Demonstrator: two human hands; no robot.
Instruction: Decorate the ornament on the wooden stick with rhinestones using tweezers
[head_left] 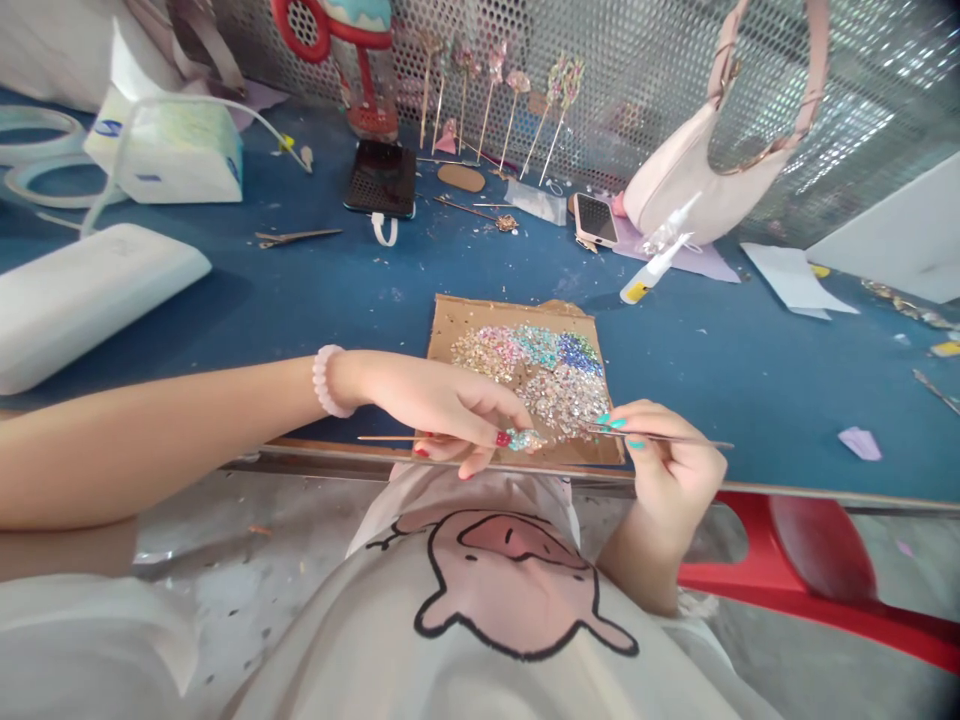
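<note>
My left hand (442,400) is closed on a thin stick whose right end carries a small rhinestone-covered piece (525,439) in teal and clear colours. The stick's bare end (382,438) sticks out to the left. Between the fingertips of my right hand (675,450) are metal tweezers (675,438), their tips pointing left over the stones, a short way from the decorated piece. Whether the tips hold a stone is too small to tell. Under both hands lies a cardboard sheet (450,315) with loose rhinestones (566,400) sorted roughly by colour: pink, teal, blue, green and clear.
Finished-looking decorated sticks (514,85) stand upright at the back. Behind the cardboard lie a glue bottle (656,270), a phone (596,220), a dark tablet-like device (381,178) and scissors (298,238). A white case (97,300) and tissue pack (180,150) are left; a handbag (697,180) stands right.
</note>
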